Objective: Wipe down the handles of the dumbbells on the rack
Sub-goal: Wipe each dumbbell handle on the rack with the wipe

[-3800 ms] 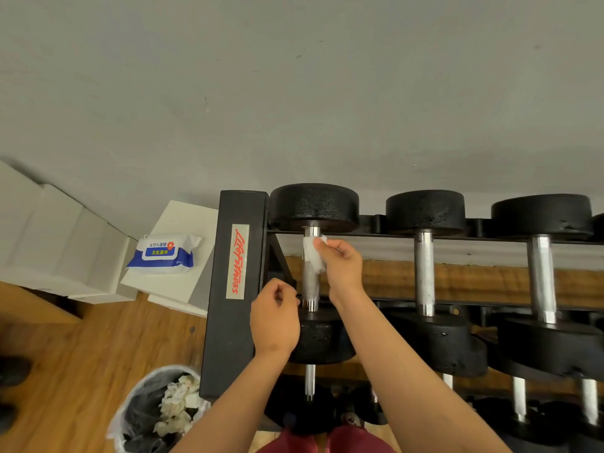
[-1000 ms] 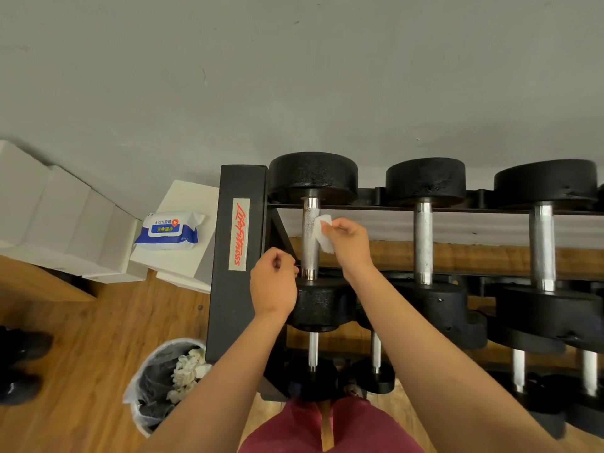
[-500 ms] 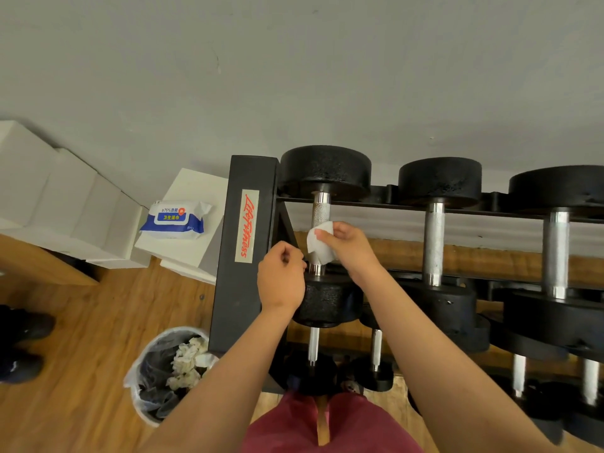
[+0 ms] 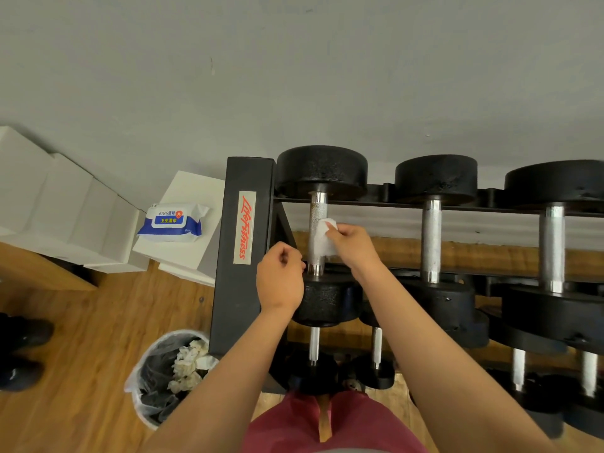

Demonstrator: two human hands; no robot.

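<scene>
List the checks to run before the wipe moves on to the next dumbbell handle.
1. Grip on the wipe: ok, the right hand pinches it.
2. Contact with the first handle: ok, the wipe lies against its middle to lower part.
3. Upper stretch of that handle wiped: cannot tell.
4. The left hand steadying the dumbbell: cannot tell; its fingers are curled beside the handle's lower end.
5. Access to the next handle: ok, it is bare with nothing on it.
6. The trash bin ready for the used wipe: ok, it stands on the floor left of the rack, with room left.
</scene>
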